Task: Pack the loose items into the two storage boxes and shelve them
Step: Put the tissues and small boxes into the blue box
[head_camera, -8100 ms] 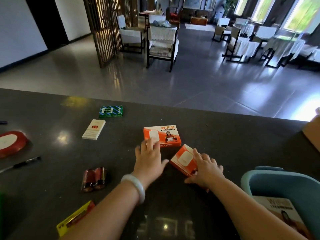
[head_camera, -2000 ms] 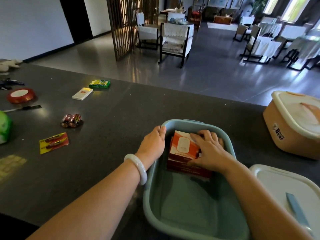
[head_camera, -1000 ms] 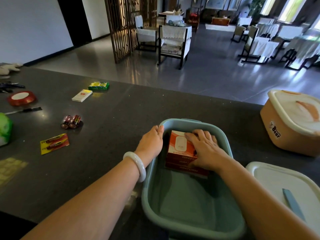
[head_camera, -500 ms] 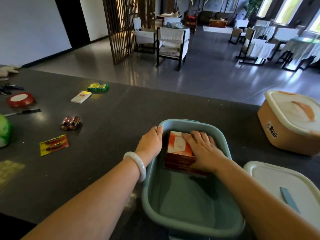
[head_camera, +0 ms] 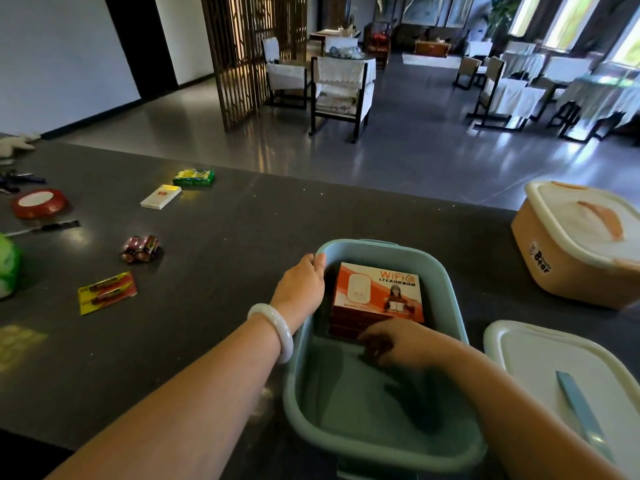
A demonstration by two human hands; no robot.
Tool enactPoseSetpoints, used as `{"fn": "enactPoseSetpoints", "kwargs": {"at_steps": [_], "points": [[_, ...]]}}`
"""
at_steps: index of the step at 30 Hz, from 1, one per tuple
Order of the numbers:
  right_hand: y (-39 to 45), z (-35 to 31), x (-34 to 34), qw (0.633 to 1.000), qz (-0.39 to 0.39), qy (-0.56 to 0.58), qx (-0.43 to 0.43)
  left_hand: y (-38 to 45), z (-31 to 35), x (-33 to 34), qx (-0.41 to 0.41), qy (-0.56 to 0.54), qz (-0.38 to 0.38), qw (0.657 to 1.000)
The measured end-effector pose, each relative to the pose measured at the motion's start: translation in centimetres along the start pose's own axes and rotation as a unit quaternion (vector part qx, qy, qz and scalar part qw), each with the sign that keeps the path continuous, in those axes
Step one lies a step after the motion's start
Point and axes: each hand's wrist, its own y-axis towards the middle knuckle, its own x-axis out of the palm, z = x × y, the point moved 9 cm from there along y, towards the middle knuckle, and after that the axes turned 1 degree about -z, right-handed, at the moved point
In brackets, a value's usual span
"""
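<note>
The left hand point(head_camera: 300, 287), a pale bangle point(head_camera: 273, 329) on its wrist, grips the left rim of the teal storage box point(head_camera: 446, 292), thumb outside and fingers curled over the edge. The right hand point(head_camera: 401, 342) sits inside the box, blurred, fingers loosely bent and holding nothing, just at the near edge of a stack of orange router boxes point(head_camera: 377, 296). The top one lies flat against the far wall, printed "WiFi 6" with smaller characters I cannot read and a picture of a white device. Half a second ago the right hand was pressed flat over that stack; it has since drawn back toward the person, uncovering the whole printed face.

To the right on the dark tabletop point(head_camera: 221, 271) lies a white lid point(head_camera: 554, 372) with a blue strip handle. Beyond it stands an orange storage box point(head_camera: 581, 251), lidded in white and labelled "Bear".

Left of the teal box lie loose items: a pair of batteries point(head_camera: 140, 248), a yellow battery blister pack point(head_camera: 108, 292), a white card box point(head_camera: 161, 197), a green packet point(head_camera: 194, 177) and a red tape roll point(head_camera: 40, 202).
</note>
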Motion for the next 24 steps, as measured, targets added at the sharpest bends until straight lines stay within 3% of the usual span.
{"fn": "enactPoseSetpoints", "kwargs": {"at_steps": [10,24], "points": [[0.5,1.7,-0.4,0.998,0.002,-0.003,0.058,0.1,-0.2,0.1,-0.005,0.015,-0.003,1.0],[0.2,1.3,-0.5,0.999,0.006,0.022,0.04,0.0,-0.3,0.1,-0.006,0.018,0.004,1.0]]}}
